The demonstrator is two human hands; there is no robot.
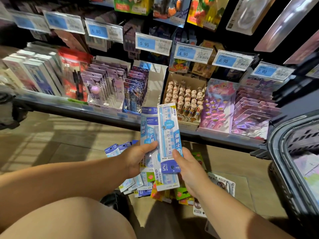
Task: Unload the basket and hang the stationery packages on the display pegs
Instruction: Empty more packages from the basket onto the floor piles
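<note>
Before the shelf [69,105], left grip [138,157] and right grip [188,167] together clasp three ruler packs [168,128]

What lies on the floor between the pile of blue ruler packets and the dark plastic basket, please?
In the head view, a grey-and-white carded package lies on the wooden floor there; the rest is bare.

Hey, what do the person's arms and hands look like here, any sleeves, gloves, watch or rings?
No sleeve shows on the left forearm or the right forearm; both are bare to the frame edge. The left hand and right hand are ungloved, with no watch, bracelet or ring in view.
</note>
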